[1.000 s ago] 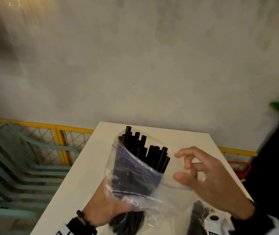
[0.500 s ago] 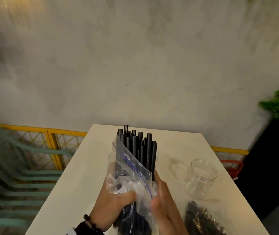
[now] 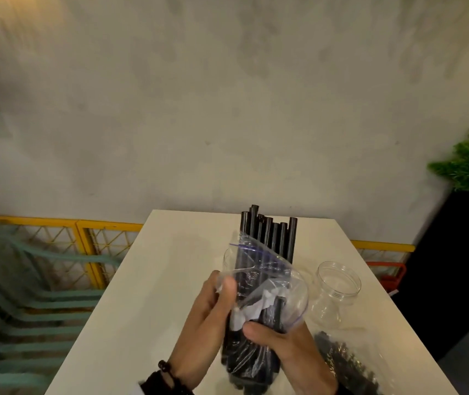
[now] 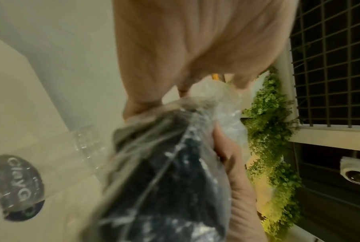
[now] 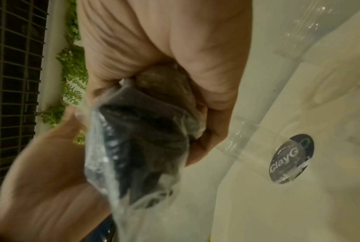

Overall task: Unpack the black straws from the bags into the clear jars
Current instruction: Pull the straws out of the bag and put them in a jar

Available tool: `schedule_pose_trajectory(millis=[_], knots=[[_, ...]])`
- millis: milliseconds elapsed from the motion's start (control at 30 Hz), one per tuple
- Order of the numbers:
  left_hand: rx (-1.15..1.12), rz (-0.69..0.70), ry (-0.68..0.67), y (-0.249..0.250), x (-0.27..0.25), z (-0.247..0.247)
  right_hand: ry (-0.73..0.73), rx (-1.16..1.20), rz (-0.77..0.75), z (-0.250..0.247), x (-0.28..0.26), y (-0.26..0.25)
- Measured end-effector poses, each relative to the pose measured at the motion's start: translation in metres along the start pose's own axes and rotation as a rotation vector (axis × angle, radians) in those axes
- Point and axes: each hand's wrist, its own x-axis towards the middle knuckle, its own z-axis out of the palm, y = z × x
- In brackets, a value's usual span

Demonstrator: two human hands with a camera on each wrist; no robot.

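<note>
You hold the bag (image 3: 259, 283) of black straws (image 3: 269, 235) tight in your left hand (image 3: 207, 323) and right hand (image 3: 281, 349). Next, pull them out for the clear jar (image 3: 337, 283) near the table's (image 3: 153, 280) right edge.

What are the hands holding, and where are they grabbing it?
Both the left hand and right hand grip the clear bag of black straws around its lower half.

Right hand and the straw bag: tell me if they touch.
Touching. The head view shows the right hand wrapped around the straw bag, thumb pressed onto the plastic.
</note>
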Motion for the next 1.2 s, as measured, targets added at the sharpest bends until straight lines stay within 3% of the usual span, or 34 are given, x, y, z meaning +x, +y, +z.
schedule_pose_trajectory(millis=[100, 233, 367, 433, 567, 700, 833, 900, 1000, 1100, 1200], knots=[[0.184, 0.141, 0.147, 0.002, 0.004, 0.004, 0.075, -0.003, 0.003, 0.005, -0.003, -0.003], [0.379, 0.335, 0.204, -0.007, -0.004, 0.012, 0.093, 0.052, -0.007, 0.002, -0.005, -0.006], [0.594, 0.485, 0.383, -0.02, -0.001, 0.011, -0.053, 0.142, -0.01, 0.003, -0.007, -0.009], [0.644, 0.54, 0.441, -0.022, 0.002, 0.01, -0.047, 0.204, 0.01, 0.005, -0.005, -0.006], [0.667, 0.677, 0.269, -0.021, -0.002, 0.025, 0.099, 0.334, 0.078, 0.002, -0.002, -0.004], [0.374, 0.496, 0.047, -0.023, -0.01, 0.032, 0.159, 0.313, 0.088, -0.017, -0.004, -0.006], [-0.033, 0.26, 0.172, -0.029, -0.008, 0.039, 0.32, 0.04, 0.044, -0.023, 0.001, 0.0], [0.046, 0.273, 0.225, -0.037, -0.003, 0.041, 0.396, -0.057, 0.03, -0.022, 0.004, 0.007], [0.342, 0.413, 0.246, -0.047, 0.001, 0.039, 0.409, -0.01, 0.04, -0.025, 0.003, 0.012], [0.39, 0.444, 0.277, -0.051, 0.008, 0.037, 0.282, 0.235, 0.147, -0.033, 0.0, 0.013], [0.4, 0.465, 0.297, -0.052, 0.01, 0.041, 0.179, 0.167, 0.178, -0.034, -0.001, 0.006]])
